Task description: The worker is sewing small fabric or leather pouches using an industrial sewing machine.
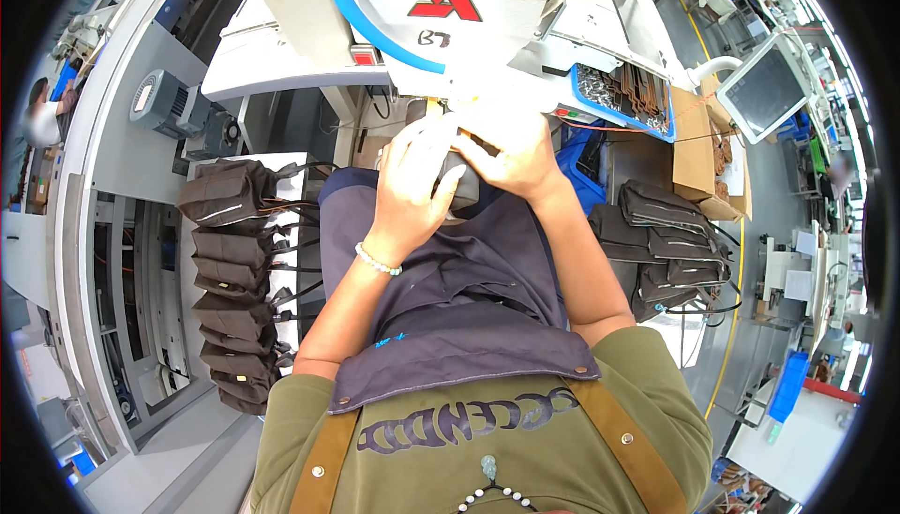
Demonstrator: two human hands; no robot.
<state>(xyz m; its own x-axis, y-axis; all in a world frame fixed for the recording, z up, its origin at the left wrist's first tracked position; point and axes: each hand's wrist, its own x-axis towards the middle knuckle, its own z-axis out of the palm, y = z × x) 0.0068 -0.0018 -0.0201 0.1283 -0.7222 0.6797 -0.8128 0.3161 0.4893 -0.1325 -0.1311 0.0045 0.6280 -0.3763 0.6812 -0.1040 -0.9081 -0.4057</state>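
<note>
My left hand, with a beaded bracelet on its wrist, is closed on a dark grey-brown fabric piece above my lap. My right hand grips the same piece from the other side, fingers bent toward the left hand. The two hands nearly meet, right under the head of a white machine with a red emblem. Bright glare washes out the spot where the fingertips meet the machine, so the contact there is hidden.
Dark fabric bags with black straps are lined up at my left. More dark bags lie piled at my right. A blue tray holds small metal parts and brown strips, beside a cardboard box and a screen.
</note>
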